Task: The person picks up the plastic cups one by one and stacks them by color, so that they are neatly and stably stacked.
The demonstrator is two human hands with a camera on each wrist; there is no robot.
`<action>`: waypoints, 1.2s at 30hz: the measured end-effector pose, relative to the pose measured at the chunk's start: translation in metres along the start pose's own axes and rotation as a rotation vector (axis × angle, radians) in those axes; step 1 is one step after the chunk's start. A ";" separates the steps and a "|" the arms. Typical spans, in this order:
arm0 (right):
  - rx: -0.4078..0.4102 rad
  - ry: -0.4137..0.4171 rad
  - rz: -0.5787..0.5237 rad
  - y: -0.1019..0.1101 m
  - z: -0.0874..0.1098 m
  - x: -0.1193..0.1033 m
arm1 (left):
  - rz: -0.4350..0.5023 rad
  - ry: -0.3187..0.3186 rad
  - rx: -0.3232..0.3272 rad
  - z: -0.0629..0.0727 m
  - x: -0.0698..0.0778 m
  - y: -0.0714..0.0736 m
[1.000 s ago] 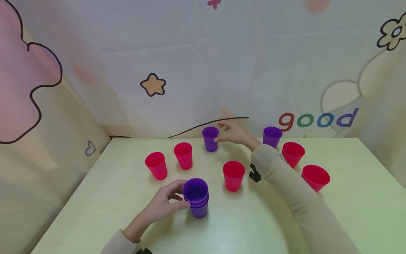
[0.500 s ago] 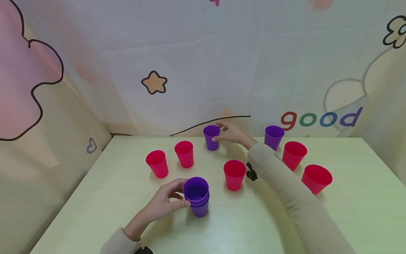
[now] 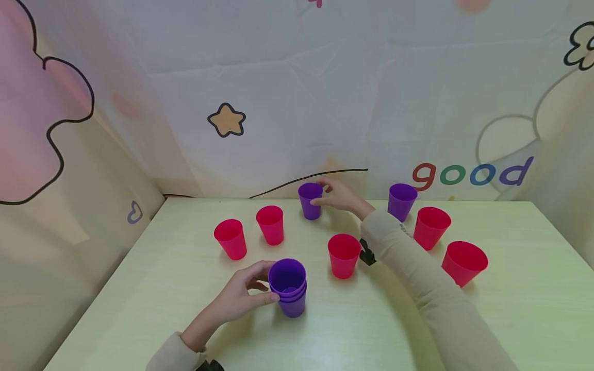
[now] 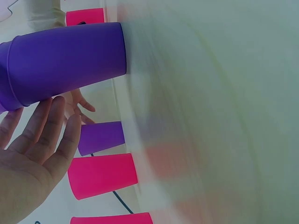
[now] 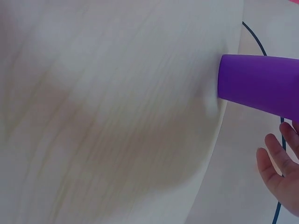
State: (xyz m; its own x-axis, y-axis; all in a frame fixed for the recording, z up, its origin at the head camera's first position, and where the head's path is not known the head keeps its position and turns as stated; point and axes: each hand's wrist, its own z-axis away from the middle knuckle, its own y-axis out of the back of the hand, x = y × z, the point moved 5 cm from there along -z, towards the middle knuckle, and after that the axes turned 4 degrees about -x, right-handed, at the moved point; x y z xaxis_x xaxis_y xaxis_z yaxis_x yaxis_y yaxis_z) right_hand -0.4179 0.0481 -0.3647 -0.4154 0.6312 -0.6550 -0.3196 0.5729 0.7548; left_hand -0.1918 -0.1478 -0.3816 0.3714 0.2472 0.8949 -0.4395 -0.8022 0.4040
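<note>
My left hand [image 3: 248, 293] grips a stack of nested purple cups [image 3: 292, 304] upright at the front middle of the table, with the thumb on the near wall. In the left wrist view, the stack [image 4: 70, 60] lies above several extended fingers [image 4: 51, 126]. At the back, my right hand [image 3: 341, 195] holds a single purple cup [image 3: 310, 203] near its rim, the thumb in front and the index finger behind. The right wrist view shows that purple cup [image 5: 257, 84] with its base at the table and the lower fingers [image 5: 275, 156] away from its wall.
Two red cups, a left one [image 3: 230, 239] and another [image 3: 270, 225], stand left of centre. One red cup [image 3: 343, 256] is in the middle. Beyond my right sleeve [image 3: 417, 278] are a purple cup [image 3: 401, 201] and two red cups [image 3: 431, 226]. A printed cloth [image 3: 297, 103] hangs behind.
My right hand has moved slightly left and closed in on the back purple cup, its thumb now over the cup's wall. The left hand and stack have stayed in place.
</note>
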 end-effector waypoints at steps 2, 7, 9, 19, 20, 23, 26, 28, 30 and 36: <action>0.001 -0.003 -0.007 0.000 0.001 0.000 | -0.001 0.001 0.000 0.000 0.000 -0.001; -0.029 -0.007 -0.003 -0.003 0.002 0.000 | 0.003 0.006 -0.003 0.001 0.000 -0.003; -0.042 -0.006 0.008 -0.004 0.002 -0.001 | 0.005 0.004 -0.004 0.001 0.000 -0.003; -0.024 0.022 -0.043 -0.002 0.006 -0.002 | 0.003 -0.022 -0.008 0.001 0.002 -0.005; -0.007 0.053 -0.044 -0.001 0.006 -0.001 | 0.004 -0.021 -0.008 0.001 0.003 -0.006; 0.001 0.083 -0.057 0.002 0.008 0.001 | 0.006 -0.014 -0.006 0.001 0.002 -0.006; 0.013 0.095 -0.072 0.006 0.011 0.001 | 0.004 -0.005 -0.001 0.000 0.002 -0.006; 0.011 0.074 -0.086 0.008 0.013 -0.001 | 0.003 -0.001 0.000 0.000 0.002 -0.005; 0.022 0.066 -0.084 0.011 0.016 -0.001 | 0.000 0.000 -0.001 0.000 0.002 -0.005; 0.053 0.028 -0.101 0.020 0.021 -0.005 | -0.015 0.007 0.013 0.000 0.003 -0.002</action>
State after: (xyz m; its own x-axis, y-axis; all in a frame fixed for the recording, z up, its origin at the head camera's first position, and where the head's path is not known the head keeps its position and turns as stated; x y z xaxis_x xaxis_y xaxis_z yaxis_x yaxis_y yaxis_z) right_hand -0.4043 0.0672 -0.3474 -0.4069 0.5547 -0.7258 -0.3155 0.6603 0.6815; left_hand -0.1903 -0.1456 -0.3795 0.3722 0.2627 0.8902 -0.4237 -0.8052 0.4148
